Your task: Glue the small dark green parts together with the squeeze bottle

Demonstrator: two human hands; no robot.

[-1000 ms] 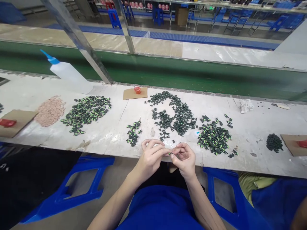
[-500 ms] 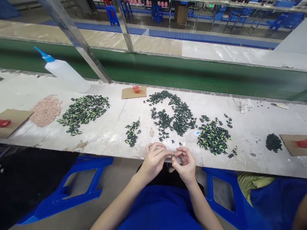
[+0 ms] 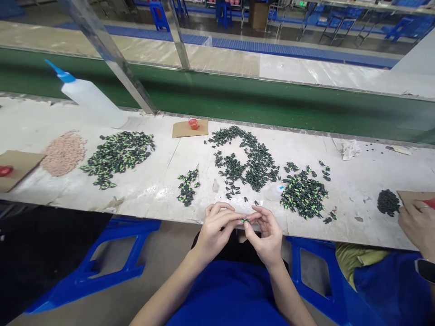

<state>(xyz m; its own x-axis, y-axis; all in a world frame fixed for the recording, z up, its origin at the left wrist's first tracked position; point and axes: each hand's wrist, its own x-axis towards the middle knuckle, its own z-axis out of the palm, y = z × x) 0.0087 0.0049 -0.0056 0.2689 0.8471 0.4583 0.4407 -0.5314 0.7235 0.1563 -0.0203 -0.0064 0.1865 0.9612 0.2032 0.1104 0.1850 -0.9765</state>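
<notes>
At the table's front edge, my left hand (image 3: 219, 228) and my right hand (image 3: 267, 233) meet, their fingertips closed on one small black-and-green piece (image 3: 245, 220). Its exact kind is too small to make out. Just beyond my hands lies a spread of small dark green pieces (image 3: 258, 165). A small group of black-and-green pieces (image 3: 186, 188) is to the left, and a larger pile of black-and-green pieces (image 3: 302, 194) to the right. Beside that pile lies a small clear bottle with a blue tip (image 3: 274, 192).
A white squeeze bottle (image 3: 91, 102) leans at the back left, near another black-green pile (image 3: 118, 156) and a pinkish pile (image 3: 64, 153). A red cup (image 3: 193, 123) sits on cardboard (image 3: 180, 130). At right, a co-worker's hand (image 3: 416, 222) is near a dark pile (image 3: 388, 202).
A co-worker's hand with a watch has come in at the right edge. My hands stay together on the small piece, which now shows more green. The view has shifted slightly.
</notes>
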